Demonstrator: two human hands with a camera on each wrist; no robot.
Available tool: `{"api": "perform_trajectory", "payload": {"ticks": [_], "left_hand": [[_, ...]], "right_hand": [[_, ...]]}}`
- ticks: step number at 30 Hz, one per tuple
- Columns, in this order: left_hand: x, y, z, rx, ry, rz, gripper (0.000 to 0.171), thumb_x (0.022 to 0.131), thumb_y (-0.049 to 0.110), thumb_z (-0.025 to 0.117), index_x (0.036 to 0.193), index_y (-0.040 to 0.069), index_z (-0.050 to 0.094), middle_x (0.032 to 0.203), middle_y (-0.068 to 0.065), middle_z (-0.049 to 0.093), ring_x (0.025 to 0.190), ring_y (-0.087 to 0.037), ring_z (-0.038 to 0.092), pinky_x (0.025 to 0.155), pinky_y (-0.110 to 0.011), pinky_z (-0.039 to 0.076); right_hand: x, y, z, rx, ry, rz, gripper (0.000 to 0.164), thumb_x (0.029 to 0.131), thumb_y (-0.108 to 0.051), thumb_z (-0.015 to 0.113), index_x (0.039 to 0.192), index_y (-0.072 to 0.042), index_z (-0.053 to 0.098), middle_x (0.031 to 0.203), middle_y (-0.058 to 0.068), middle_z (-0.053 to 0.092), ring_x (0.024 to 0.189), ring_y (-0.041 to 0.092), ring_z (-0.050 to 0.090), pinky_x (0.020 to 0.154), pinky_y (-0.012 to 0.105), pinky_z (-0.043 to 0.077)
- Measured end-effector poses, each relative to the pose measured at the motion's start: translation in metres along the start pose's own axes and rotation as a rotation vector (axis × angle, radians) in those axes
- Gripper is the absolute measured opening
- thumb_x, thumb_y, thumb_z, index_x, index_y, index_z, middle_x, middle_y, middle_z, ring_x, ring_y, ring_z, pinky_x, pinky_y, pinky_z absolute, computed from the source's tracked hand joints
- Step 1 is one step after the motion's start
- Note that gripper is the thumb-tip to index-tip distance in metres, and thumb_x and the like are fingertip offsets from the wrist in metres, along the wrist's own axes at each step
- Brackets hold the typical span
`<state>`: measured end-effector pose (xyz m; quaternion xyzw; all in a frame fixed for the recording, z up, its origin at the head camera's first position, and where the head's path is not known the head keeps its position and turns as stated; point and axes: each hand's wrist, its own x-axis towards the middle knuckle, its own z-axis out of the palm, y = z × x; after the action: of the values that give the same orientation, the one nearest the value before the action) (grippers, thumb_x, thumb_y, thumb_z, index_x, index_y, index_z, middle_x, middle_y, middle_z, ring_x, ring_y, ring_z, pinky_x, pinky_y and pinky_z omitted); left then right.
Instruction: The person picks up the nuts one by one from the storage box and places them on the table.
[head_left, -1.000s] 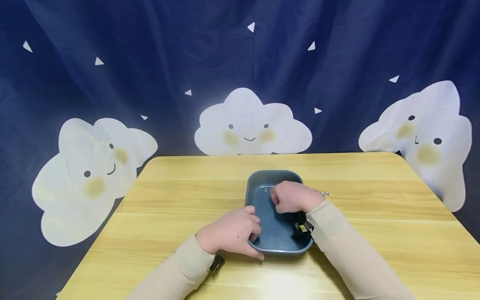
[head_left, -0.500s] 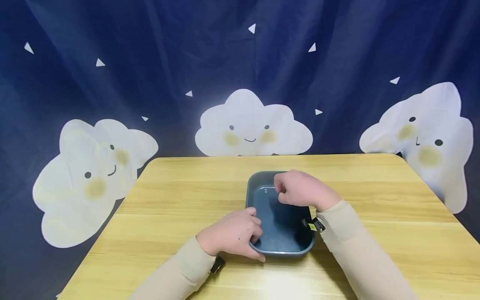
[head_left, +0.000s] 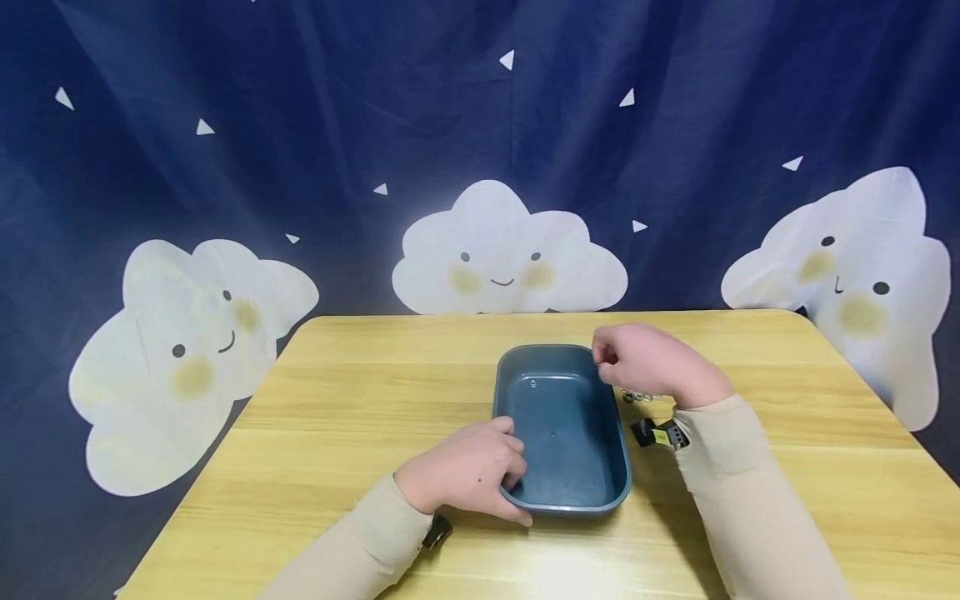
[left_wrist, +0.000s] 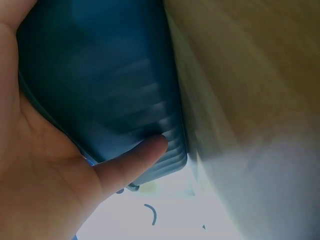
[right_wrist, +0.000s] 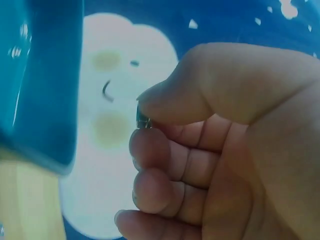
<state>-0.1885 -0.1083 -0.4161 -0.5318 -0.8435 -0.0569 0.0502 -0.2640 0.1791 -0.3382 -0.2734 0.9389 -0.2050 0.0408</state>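
A dark blue plastic box (head_left: 562,450) with rounded corners sits on the wooden table. My left hand (head_left: 472,467) grips its near left rim, fingers hooked over the inside; in the left wrist view the thumb (left_wrist: 137,157) presses along the box's ribbed outer wall. Beyond the far right corner, my right hand (head_left: 652,358) is raised with curled fingers. In the right wrist view its thumb and forefinger pinch a small shiny piece (right_wrist: 143,120), mostly covered by the fingertips. One tiny shiny piece (head_left: 533,383) lies in the box's far left corner.
Several small shiny pieces (head_left: 637,396) lie on the table just right of the box, partly under my right hand. A dark blue curtain (head_left: 450,100) with white clouds hangs behind the table's far edge (head_left: 420,317).
My right hand has moved out from over the box, to the right and away, past its far right rim. The left hand keeps its grip and the box stays put.
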Motion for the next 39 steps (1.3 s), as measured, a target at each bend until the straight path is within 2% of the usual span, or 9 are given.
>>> {"api": "perform_trajectory", "payload": {"ticks": [4,8,12,18,26,39], "left_hand": [[-0.001,0.0,0.001,0.002,-0.001,-0.005,0.055,0.07,0.067,0.08,0.056,0.027,0.044,0.063,0.019,0.034,0.069,-0.009,0.029,0.065,-0.02,0.022],[-0.001,-0.001,0.003,0.008,0.001,-0.002,0.055,0.07,0.067,0.08,0.057,0.028,0.044,0.063,0.019,0.034,0.07,-0.009,0.029,0.065,-0.02,0.023],[-0.001,-0.002,0.004,0.008,0.001,0.0,0.055,0.07,0.067,0.08,0.057,0.028,0.044,0.063,0.019,0.034,0.069,-0.009,0.029,0.066,-0.021,0.022],[-0.001,-0.001,0.003,0.014,0.002,-0.002,0.056,0.07,0.067,0.08,0.056,0.027,0.043,0.062,0.019,0.034,0.069,-0.009,0.029,0.065,-0.021,0.023],[0.0,-0.001,0.002,0.013,0.001,-0.003,0.056,0.071,0.067,0.079,0.056,0.027,0.044,0.063,0.019,0.035,0.069,-0.009,0.029,0.064,-0.02,0.022],[0.0,-0.001,0.004,0.015,0.001,-0.013,0.056,0.07,0.067,0.08,0.056,0.027,0.044,0.062,0.019,0.034,0.069,-0.01,0.029,0.063,-0.02,0.023]], "right_hand": [[0.002,0.019,0.003,-0.018,0.0,0.021,0.008,0.079,-0.006,0.061,0.08,-0.014,0.06,0.072,-0.004,0.055,0.068,0.016,0.052,0.064,0.035,0.042],[0.003,0.036,0.007,-0.014,-0.039,0.068,0.009,0.078,-0.006,0.059,0.076,-0.014,0.059,0.071,-0.003,0.055,0.069,0.017,0.053,0.063,0.035,0.042],[0.002,0.049,0.01,-0.004,-0.077,0.116,0.009,0.08,-0.006,0.059,0.076,-0.014,0.059,0.072,-0.001,0.055,0.069,0.018,0.053,0.063,0.035,0.042],[0.0,0.066,0.014,-0.007,-0.082,0.148,0.01,0.084,-0.009,0.061,0.076,-0.013,0.058,0.071,-0.001,0.053,0.068,0.018,0.051,0.063,0.035,0.039],[-0.001,0.082,0.023,-0.027,-0.096,0.146,0.008,0.083,-0.009,0.061,0.077,-0.013,0.058,0.074,-0.002,0.055,0.072,0.019,0.052,0.068,0.037,0.04],[0.001,0.093,0.034,0.054,-0.21,0.215,0.011,0.083,0.0,0.055,0.082,-0.01,0.059,0.076,0.002,0.053,0.067,0.02,0.048,0.062,0.034,0.037]]}}
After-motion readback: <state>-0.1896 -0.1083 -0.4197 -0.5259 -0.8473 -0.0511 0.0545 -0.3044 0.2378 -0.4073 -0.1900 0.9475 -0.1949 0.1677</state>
